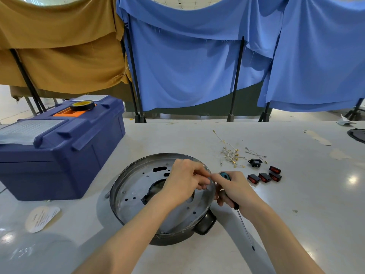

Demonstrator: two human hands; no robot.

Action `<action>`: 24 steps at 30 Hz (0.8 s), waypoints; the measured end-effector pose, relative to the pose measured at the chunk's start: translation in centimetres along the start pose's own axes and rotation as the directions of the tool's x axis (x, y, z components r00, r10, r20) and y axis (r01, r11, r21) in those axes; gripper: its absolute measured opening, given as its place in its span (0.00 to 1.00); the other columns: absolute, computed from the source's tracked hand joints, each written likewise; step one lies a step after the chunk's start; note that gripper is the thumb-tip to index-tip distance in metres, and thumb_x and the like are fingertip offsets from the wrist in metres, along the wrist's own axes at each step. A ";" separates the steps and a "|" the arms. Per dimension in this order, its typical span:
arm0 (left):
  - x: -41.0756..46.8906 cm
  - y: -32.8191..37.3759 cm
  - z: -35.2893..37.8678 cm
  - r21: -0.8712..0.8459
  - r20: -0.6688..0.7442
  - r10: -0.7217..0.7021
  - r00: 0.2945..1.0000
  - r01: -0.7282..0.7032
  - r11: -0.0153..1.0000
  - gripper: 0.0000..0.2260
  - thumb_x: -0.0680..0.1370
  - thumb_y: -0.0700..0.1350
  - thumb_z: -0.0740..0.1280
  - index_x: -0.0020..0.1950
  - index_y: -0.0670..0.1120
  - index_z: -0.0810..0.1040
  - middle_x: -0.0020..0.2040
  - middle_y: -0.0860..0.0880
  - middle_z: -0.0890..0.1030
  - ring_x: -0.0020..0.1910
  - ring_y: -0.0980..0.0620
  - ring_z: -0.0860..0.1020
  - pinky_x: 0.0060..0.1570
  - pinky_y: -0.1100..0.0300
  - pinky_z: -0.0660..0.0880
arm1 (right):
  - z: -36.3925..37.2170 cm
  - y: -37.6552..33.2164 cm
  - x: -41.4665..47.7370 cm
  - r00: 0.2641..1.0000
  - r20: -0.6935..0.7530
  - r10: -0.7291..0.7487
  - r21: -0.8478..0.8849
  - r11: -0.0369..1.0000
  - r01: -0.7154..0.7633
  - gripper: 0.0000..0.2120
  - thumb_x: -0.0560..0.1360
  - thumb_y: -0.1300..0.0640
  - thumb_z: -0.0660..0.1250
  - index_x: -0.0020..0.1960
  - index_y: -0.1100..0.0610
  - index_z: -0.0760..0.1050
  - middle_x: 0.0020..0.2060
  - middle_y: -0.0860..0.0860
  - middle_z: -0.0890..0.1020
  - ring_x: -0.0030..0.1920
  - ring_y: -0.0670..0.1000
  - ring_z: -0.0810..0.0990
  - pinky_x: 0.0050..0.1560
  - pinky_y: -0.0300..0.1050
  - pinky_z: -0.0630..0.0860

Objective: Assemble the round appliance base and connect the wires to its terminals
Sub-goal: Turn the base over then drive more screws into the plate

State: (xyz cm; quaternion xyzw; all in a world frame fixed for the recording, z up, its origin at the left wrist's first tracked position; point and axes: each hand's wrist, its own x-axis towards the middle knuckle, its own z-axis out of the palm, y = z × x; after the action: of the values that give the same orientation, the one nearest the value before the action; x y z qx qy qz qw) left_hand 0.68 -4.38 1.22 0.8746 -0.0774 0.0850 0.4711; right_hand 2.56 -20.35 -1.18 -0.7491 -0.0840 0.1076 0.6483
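Two bare hands meet over the right rim of a round appliance base (138,194), which sits on the pale, glossy tabletop (296,224) just in front of the person. The left hand (185,177) reaches in over the base with its fingers curled and its thumb tip forward; whether it pinches anything small cannot be told. The right hand (237,190) grips one screwdriver (244,226) by its teal and black handle, index finger stretched towards the left thumb, the thin metal shaft pointing back at the person.

The base is a shallow, dull grey metal pan with a raised rim, a plate punched with small holes and a large central cut-out. One black rounded handle (205,224) sticks out at its near right.

Behind the hands lies a loose tangle of pale wires (231,153) with brass terminals. Right of it are a few grey wires (254,153), one black socket (255,162) and four red rocker switches (265,177) in black frames.

At the left stands one blue plastic toolbox (59,155) with a roll of black tape (82,105) on its lid.
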 end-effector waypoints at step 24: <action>0.0 0.7 -0.5 -0.152 0.152 -0.198 0.968 0.221 0.963 0.09 0.74 0.33 0.71 0.34 0.40 0.80 0.28 0.43 0.80 0.25 0.50 0.79 0.28 0.62 0.75 | 0.2 0.3 0.1 1.000 -0.019 -0.012 0.014 1.000 0.013 0.14 0.79 0.59 0.65 0.38 0.67 0.74 0.25 0.63 0.71 0.16 0.50 0.68 0.24 0.41 0.70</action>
State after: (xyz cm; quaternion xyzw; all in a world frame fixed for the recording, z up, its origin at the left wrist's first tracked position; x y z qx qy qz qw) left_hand 0.55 -4.29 2.05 0.8387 -0.0232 -0.0318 0.5432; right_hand 2.56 -20.18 -1.50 -0.7450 -0.0818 0.0969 0.6549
